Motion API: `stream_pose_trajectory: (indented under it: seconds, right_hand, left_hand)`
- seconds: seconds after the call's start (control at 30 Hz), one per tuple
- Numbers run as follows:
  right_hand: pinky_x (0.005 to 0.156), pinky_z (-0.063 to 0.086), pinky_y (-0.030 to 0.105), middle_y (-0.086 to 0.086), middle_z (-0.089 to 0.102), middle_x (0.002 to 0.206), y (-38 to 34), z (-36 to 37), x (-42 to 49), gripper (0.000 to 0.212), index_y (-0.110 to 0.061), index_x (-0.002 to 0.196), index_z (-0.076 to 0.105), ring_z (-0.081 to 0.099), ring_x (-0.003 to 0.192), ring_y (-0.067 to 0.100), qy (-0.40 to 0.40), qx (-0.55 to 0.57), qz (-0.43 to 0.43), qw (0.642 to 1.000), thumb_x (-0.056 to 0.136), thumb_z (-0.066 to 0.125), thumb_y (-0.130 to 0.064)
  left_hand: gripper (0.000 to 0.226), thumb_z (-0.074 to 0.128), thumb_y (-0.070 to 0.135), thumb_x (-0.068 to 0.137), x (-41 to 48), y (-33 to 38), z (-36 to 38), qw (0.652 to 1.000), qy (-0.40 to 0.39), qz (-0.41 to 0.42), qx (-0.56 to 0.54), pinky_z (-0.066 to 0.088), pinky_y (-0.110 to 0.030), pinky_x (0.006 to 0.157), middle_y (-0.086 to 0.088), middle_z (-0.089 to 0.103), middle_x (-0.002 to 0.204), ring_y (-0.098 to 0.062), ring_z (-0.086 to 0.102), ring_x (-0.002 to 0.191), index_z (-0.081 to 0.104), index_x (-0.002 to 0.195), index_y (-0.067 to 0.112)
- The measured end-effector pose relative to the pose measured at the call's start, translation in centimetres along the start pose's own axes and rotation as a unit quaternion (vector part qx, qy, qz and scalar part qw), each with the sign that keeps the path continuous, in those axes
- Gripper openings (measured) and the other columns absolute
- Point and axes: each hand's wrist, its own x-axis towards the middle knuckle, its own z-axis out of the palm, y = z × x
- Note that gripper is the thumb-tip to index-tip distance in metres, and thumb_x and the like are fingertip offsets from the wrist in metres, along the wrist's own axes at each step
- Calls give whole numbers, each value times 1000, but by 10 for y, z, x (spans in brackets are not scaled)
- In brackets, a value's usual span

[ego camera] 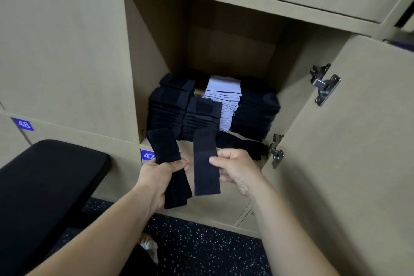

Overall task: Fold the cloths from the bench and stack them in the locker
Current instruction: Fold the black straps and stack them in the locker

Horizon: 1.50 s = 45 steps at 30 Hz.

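My left hand [160, 178] grips a long black cloth strip [167, 152] around its middle, in front of the open locker [161, 56]. My right hand [235, 169] pinches a second dark perforated strip [205, 168] that hangs upright beside the first. Inside the locker stand black folded stacks [170, 107], a shorter black stack [202, 116] in front, a light blue stack [224, 98] and another black stack [255, 112] at the right. A loose black cloth [242, 143] lies on the locker floor near the front right.
The locker door [349, 141] stands open at the right, with metal hinges [323, 83] on its inner side. A black padded bench [44, 181] sits at the lower left. Blue number tags [23, 123] mark neighbouring lockers. Dark speckled floor [201, 248] lies below.
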Motion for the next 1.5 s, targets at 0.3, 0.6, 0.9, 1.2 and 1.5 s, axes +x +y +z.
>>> stream_pose_trajectory:
  seconds: [0.3,0.6,0.9,1.2,1.5]
  right_hand:
    - [64,56,29,18,68,109,-8,-48,49,33,0,120,61,67,83,25,186,151,37,970,88,62,3]
    - [63,40,32,12,63,80,-17,-69,82,15,-8,93,64,58,79,35,367,-355,-125,851,94,49,-10]
    - [39,36,16,0,66,63,24,-70,123,40,-12,83,73,62,47,20,298,-671,-187,652,64,38,-8]
    - [52,52,26,11,75,85,65,-69,132,43,-7,89,76,73,78,23,231,-703,-198,643,71,37,-10]
    - [58,56,30,19,73,90,86,-68,135,50,-4,91,76,73,79,28,185,-725,-170,641,68,32,-8]
  left_hand:
    - [23,69,7,88,9,3,11,999,3,-39,-1,56,-35,74,-13,76,89,-22,71,82,66,110,1]
    - [35,45,32,99,15,16,19,991,-34,-122,-34,50,-42,77,-11,75,104,-24,69,103,68,108,8]
    - [44,43,40,100,29,12,17,988,-64,-138,7,50,-44,76,-12,74,108,-27,67,106,68,116,6]
    - [43,44,39,100,39,8,16,988,-52,-143,3,49,-46,81,-12,74,107,-26,68,105,67,116,6]
    - [43,44,35,102,34,8,24,989,-56,-135,-6,52,-43,79,-15,73,108,-27,68,105,65,116,1]
